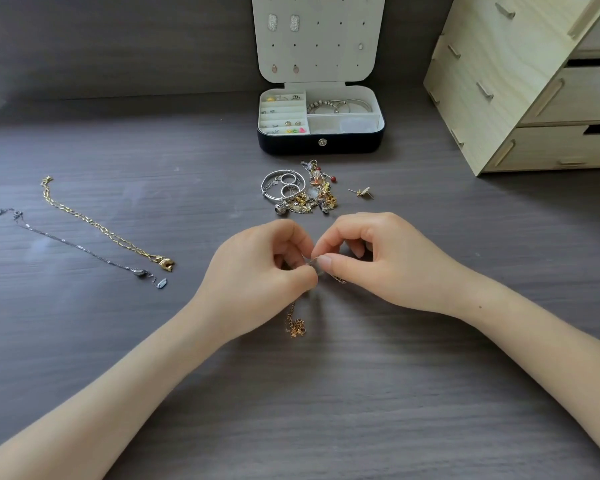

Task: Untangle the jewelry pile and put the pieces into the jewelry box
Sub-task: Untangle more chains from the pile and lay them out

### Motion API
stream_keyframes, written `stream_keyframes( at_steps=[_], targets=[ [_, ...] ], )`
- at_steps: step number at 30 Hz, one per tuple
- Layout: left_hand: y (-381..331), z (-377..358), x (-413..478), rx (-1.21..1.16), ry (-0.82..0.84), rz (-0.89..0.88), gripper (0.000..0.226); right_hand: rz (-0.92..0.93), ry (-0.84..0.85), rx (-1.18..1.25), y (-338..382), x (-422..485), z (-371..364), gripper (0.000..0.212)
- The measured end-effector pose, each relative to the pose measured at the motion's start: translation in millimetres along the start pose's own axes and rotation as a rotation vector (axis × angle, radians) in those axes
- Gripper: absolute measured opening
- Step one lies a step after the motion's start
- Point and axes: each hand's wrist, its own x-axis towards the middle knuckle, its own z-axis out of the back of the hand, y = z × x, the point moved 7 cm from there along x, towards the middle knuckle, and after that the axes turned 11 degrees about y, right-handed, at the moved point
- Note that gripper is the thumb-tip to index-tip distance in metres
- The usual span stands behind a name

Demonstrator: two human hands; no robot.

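A fine rose-gold chain (294, 327) is the piece in hand, just in front of the jewelry pile (302, 190). It is held a little above the bench (326, 393) at the middle of the view. The left hand (257, 271) and right hand (378, 258) meet tip to tip, and the fingers (326, 262) of each are curled in and pinching the thin links. One crumpled end trails onto the bench below the left wrist.

The work looks roughly midway. A gold necklace (97, 224) with a chunky pendant and a dark silver necklace (80, 247) lie straightened side by side at the far left, freed but not yet put away. The pile, near the box, remains a knot of a smooth silver bangle (274, 185), rings, red beads and small gilt bits. A stud earring (361, 193) lies loose just to the pile's right.

Behind the pile stands the jewelry box (321, 142), dark outside and pale inside, with its perforated lid (317, 36) upright and carrying a few earrings. Silver bracelets (340, 106) fill the rear right compartment, and small studs sit in the padded rolls on the left. What lies in the front right compartment I cannot tell. To the right is a pale wooden drawer unit (499, 81). The bench itself is grey-brown with a streaky grain.
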Motion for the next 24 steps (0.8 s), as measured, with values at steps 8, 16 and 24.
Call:
stream_keyframes(
  at_steps=[8,16,24],
  targets=[
    [0.7,0.7,1.6,0.088,-0.031,0.0,0.014,-0.006,-0.064,0.014,0.3,-3.5,13.6,0.015],
    [-0.5,1.6,-0.6,0.089,-0.049,0.006,0.015,-0.057,-0.078,-0.227,4.5,-8.3,13.9,0.011],
    [-0.3,1.9,-0.8,0.08,-0.044,0.01,0.013,-0.059,-0.043,-0.392,8.2,-10.7,11.1,0.019]
  ],
)
